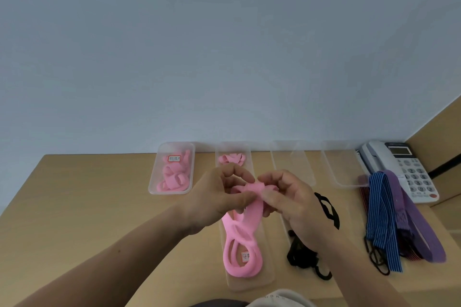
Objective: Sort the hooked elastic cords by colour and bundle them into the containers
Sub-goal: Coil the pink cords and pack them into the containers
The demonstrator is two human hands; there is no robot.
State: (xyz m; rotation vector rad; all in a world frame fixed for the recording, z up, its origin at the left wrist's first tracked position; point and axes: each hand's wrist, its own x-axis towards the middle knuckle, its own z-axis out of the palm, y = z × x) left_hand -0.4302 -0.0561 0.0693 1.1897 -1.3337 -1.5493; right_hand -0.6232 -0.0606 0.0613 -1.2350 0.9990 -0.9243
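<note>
The left hand (217,197) and right hand (291,202) are both pinching the folded top of the pink elastic cord (239,244), and holding its loops snug is likely mattering most.

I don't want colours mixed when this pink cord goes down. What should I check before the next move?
1. Grip: left hand and right hand both pinch the pink elastic cord: ok.
2. Long clear plastic container beneath it holds only pink: ok.
3. Cord's hooks joined: cannot tell, fingers cover the end.
4. Black hooked cords lie right of it, apart from the pink: ok.
5. Blue striped cord and purple cord lie outside any container: not ok.
6. Clear container at the far right looks empty for them: ok.
</note>
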